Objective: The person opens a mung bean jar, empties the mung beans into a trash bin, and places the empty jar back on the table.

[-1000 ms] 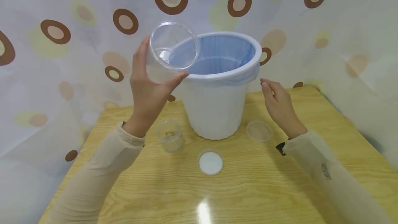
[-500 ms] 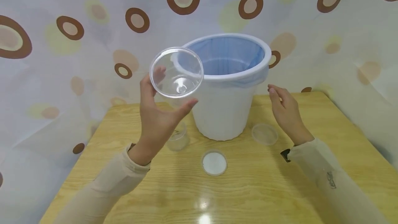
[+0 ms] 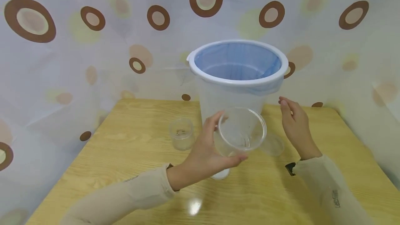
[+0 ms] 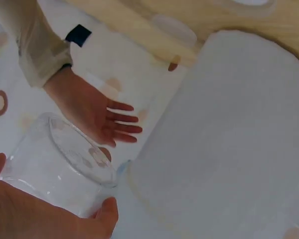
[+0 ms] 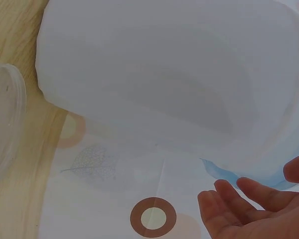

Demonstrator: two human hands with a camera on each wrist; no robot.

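My left hand (image 3: 207, 155) grips a clear plastic cup (image 3: 239, 129) by its side, thumb below and fingers behind, in front of the bin. The cup is tilted with its mouth toward the head camera, and it looks empty. In the left wrist view the same cup (image 4: 55, 164) sits between thumb and fingers. My right hand (image 3: 297, 126) hovers right of the bin with nothing in it, its fingers loosely bent. A white bin (image 3: 231, 96) with a blue liner (image 3: 237, 60) stands at the back of the table.
A second clear container (image 3: 182, 134) with small brown bits inside stands left of the bin. A round clear lid (image 3: 275, 144) lies right of it. A white disc (image 3: 221, 174) lies partly hidden under my left hand. Patterned sheeting (image 3: 93, 55) surrounds the wooden table (image 3: 131, 141).
My left hand has carried the clear cup down and to the right, from beside the bin's rim to in front of its body. The right hand has stayed nearly still. The head view has shifted.
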